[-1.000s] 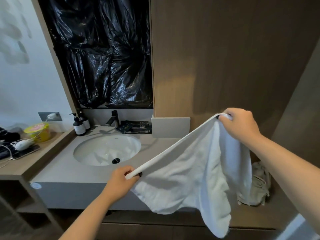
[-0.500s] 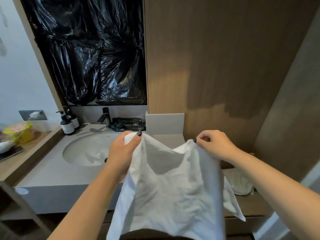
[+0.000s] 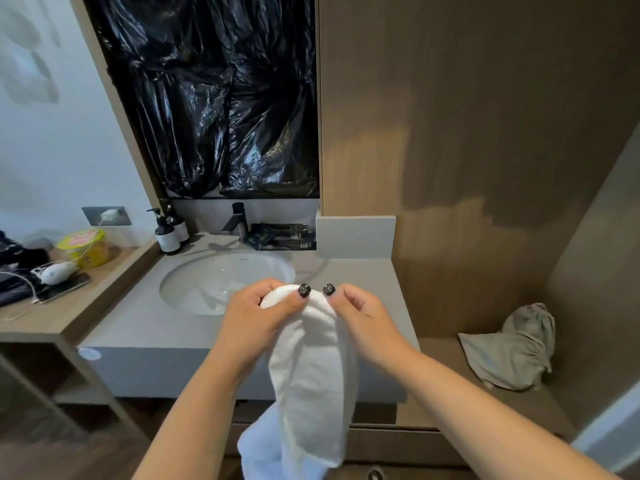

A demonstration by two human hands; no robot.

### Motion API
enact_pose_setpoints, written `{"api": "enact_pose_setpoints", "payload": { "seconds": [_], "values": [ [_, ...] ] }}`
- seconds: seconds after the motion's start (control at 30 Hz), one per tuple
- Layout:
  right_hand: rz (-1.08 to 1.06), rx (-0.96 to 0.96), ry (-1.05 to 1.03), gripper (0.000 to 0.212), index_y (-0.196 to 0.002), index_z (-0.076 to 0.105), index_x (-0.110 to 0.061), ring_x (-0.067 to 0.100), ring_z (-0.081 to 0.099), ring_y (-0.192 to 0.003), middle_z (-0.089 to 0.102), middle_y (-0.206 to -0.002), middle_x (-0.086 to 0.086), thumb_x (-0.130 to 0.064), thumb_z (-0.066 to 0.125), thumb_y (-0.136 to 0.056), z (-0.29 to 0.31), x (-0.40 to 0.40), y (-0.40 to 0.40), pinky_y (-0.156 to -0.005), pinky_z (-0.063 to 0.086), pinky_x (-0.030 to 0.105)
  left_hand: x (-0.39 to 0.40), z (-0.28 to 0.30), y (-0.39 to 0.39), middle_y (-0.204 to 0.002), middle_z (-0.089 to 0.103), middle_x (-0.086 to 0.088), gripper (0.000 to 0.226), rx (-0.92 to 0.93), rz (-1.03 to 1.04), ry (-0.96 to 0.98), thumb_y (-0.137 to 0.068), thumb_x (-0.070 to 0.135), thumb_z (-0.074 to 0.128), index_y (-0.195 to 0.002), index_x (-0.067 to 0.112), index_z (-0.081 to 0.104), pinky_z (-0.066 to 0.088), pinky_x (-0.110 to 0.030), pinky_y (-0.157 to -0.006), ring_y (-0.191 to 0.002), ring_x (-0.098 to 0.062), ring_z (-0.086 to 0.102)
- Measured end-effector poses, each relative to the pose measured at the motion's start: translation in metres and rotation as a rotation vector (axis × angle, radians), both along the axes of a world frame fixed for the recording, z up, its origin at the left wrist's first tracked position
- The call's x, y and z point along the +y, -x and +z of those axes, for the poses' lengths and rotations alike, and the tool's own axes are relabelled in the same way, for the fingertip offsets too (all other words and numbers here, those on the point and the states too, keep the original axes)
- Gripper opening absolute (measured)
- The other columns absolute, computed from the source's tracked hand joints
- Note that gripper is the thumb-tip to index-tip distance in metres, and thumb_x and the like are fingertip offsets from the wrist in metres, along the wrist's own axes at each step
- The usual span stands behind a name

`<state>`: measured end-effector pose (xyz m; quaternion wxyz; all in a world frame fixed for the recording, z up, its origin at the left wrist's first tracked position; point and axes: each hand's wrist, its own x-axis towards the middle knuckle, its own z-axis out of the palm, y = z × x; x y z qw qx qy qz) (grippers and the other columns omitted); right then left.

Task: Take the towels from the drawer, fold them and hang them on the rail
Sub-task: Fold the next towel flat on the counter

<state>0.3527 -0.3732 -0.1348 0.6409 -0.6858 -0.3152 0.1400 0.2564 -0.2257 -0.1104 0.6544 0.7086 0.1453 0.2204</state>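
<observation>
A white towel (image 3: 311, 382) hangs folded in half lengthwise in front of the grey vanity counter (image 3: 138, 323). My left hand (image 3: 256, 317) and my right hand (image 3: 360, 317) meet at its top edge, thumbs almost touching, each pinching a top corner. The towel's lower end drops past the counter's front toward the bottom of the view. A second, greyish towel (image 3: 512, 351) lies crumpled on the wooden ledge at the right. No rail shows in the view, and the drawer front (image 3: 398, 445) under the counter is partly hidden by my arms.
A white round sink (image 3: 214, 282) with a dark tap (image 3: 237, 220) sits behind my hands. Two pump bottles (image 3: 169, 230) stand at its left. A wooden side shelf (image 3: 52, 306) holds a phone, cables and a yellow tub (image 3: 85, 247). Black plastic covers the mirror.
My hands came together from wide apart, bringing the two top corners of the towel to meet. The spread towel now hangs doubled as a narrow strip.
</observation>
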Motion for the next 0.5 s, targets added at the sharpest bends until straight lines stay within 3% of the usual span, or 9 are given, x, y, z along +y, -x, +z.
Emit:
{"api": "enact_pose_setpoints", "payload": {
  "seconds": [0.1,0.17,0.23,0.33,0.5],
  "values": [
    [-0.057,-0.188,0.051,0.038,-0.062,0.049,-0.027,-0.001,0.040,-0.057,0.048,-0.055,-0.019,-0.017,0.056,-0.098,-0.002,0.004,0.001,-0.056,0.031,0.015,0.005,-0.006,0.006,-0.069,0.071,-0.008,0.031,0.027,0.054,0.189,-0.051,0.038,0.087,-0.066,0.017,0.071,0.051,-0.023,-0.050,-0.059,-0.017,0.066],
    [-0.060,-0.262,0.064,0.039,-0.062,0.046,-0.027,0.001,0.041,-0.055,0.049,-0.055,-0.020,-0.017,0.055,-0.099,-0.001,0.006,0.003,-0.055,0.031,0.015,0.008,-0.009,0.009,-0.081,0.074,-0.015,0.041,0.040,0.041,0.310,-0.052,0.039,0.086,-0.079,0.011,0.074,0.056,-0.029,-0.057,-0.068,-0.023,0.070],
    [-0.068,-0.317,0.090,0.041,-0.061,0.043,-0.029,0.001,0.041,-0.055,0.048,-0.054,-0.021,-0.018,0.055,-0.100,0.000,0.006,0.004,-0.055,0.032,0.015,0.007,-0.010,0.009,-0.088,0.074,-0.020,0.044,0.053,0.048,0.329,-0.064,0.041,0.082,-0.089,0.005,0.074,0.057,-0.033,-0.062,-0.073,-0.026,0.070],
    [-0.051,-0.325,0.127,0.044,-0.059,0.037,-0.023,0.004,0.033,-0.053,0.038,-0.050,-0.014,-0.025,0.052,-0.101,-0.003,0.000,0.001,-0.053,0.026,0.020,0.003,-0.013,0.006,-0.080,0.071,-0.016,0.034,0.050,0.173,0.238,-0.089,0.038,0.069,-0.081,0.005,0.069,0.050,-0.038,-0.067,-0.071,-0.026,0.063],
    [-0.060,-0.278,0.224,0.052,-0.052,0.032,-0.027,0.005,0.026,-0.050,0.029,-0.048,-0.012,-0.020,0.046,-0.102,-0.021,-0.026,-0.010,-0.050,0.020,0.020,-0.001,-0.008,0.003,-0.078,0.054,-0.014,0.032,-0.063,0.375,0.298,-0.098,0.036,0.058,-0.073,0.014,0.060,0.040,-0.041,-0.070,-0.074,-0.024,0.050]
  ]
}}
